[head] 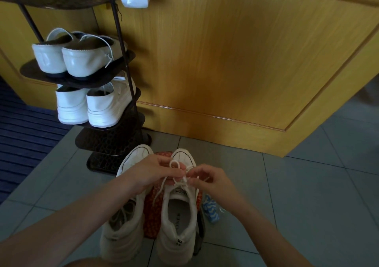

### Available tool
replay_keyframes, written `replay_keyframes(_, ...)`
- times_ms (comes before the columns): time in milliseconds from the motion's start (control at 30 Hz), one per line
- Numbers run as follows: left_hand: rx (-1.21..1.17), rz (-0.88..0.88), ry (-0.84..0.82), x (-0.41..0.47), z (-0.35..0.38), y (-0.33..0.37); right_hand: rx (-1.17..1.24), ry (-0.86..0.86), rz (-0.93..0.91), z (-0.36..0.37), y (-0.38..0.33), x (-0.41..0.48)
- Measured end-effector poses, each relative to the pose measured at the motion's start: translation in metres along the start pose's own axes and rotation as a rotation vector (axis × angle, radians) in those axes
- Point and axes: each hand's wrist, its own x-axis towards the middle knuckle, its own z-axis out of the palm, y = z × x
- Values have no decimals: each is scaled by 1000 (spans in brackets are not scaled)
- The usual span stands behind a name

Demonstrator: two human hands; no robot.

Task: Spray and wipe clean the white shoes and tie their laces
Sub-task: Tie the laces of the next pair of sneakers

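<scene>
Two white sneakers stand side by side on the tiled floor, toes pointing away from me. Over the right sneaker [178, 223], my left hand [152, 172] pinches a loop of its white lace [175, 165], and my right hand [207, 179] pinches the other lace end beside the knot [182, 181]. The left sneaker [123, 232] lies beneath my left wrist, its laces loose inside the opening. An orange patterned cloth [152, 211] lies under and between the shoes.
A dark metal shoe rack [114, 141] stands at the left with two pairs of white shoes [82, 61] on its shelves. A wooden door [235, 61] fills the back. A blue-and-white object [211, 211] lies right of the sneakers. A dark blue mat [22, 131] covers the floor at far left.
</scene>
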Motion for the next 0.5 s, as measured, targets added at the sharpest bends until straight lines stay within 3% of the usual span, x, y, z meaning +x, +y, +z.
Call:
replay_keyframes(233,740,471,229,-2,4,-7,110,13,62,5,-5,4)
replay_keyframes(500,639,598,263,-5,8,-12,117,-20,91,5,-6,9)
